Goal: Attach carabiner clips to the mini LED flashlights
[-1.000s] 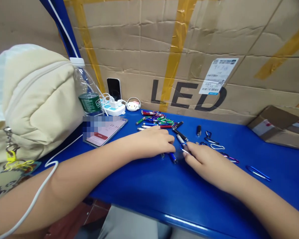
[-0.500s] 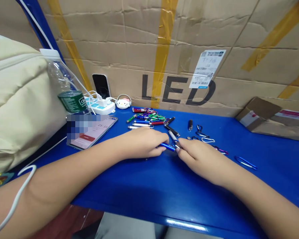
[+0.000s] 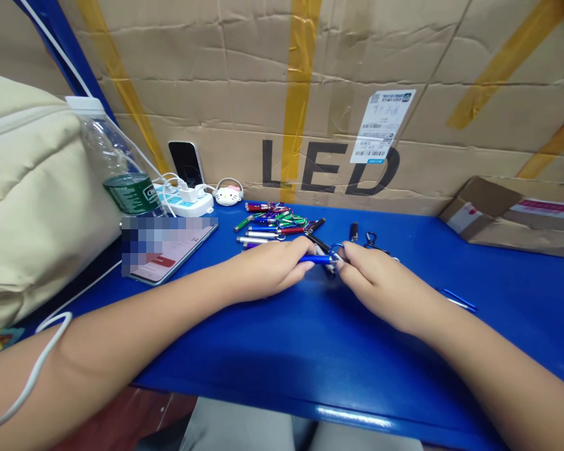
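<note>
A slim blue metal tube (image 3: 317, 259), like a small keychain flashlight, is pinched between the thumb and fingers of my left hand (image 3: 277, 266). Its right end points at my right hand (image 3: 373, 269). There a small ring (image 3: 336, 249) shows at the tube's tip, and the closed thumb and fingertips of my right hand grip it; part of it is hidden. Just beyond my hands lies a pile of similar coloured tubes with clips (image 3: 275, 219), in red, green, blue and silver. A black tube (image 3: 354, 232) and a black carabiner (image 3: 370, 238) lie past my right hand.
A blue carabiner (image 3: 458, 299) rests on the blue tabletop (image 3: 282, 351) at the right. Leftward are a phone (image 3: 188, 250), a power strip (image 3: 188, 203), a plastic bottle (image 3: 129, 191) and a cream bag (image 3: 32, 188). Large cardboard (image 3: 244, 94) walls the back; a small carton (image 3: 493, 213) stands right.
Both hands have risen slightly with the blue tube, which now lies more level. The ring at its end has come up above the fingertips. The camera view has shifted a little.
</note>
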